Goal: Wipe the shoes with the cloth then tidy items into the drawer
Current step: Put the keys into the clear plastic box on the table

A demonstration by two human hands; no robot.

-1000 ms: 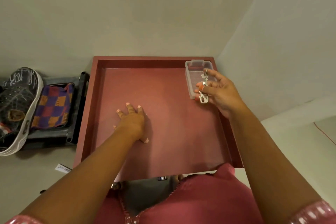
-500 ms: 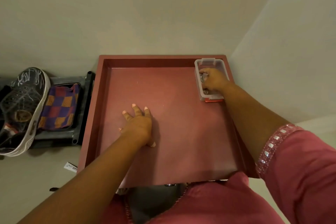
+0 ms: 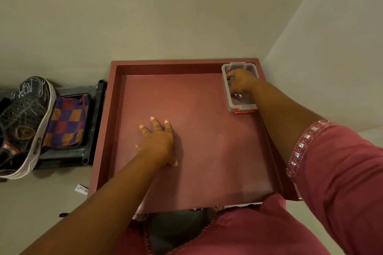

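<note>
Since a moment ago, the right hand (image 3: 241,82) is reaching down into the clear plastic box (image 3: 240,103) at two o'clock in the red drawer (image 3: 116,122). Its fingers are curling around small metal keys (image 3: 237,95), though I cannot tell how tightly. Keys are probably hard, light and jingly, best pinched at the ring. The left hand (image 3: 158,142) is lying flat, fingers spread, on the drawer floor.

Drawer (image 3: 107,130): pulled open, right of the tray.
Container (image 3: 227,97): in the drawer's far right corner.
Tray (image 3: 93,122): left of the drawer, carrying a folded cloth (image 3: 66,122).
Shoe (image 3: 24,118): left of the cloth.
</note>
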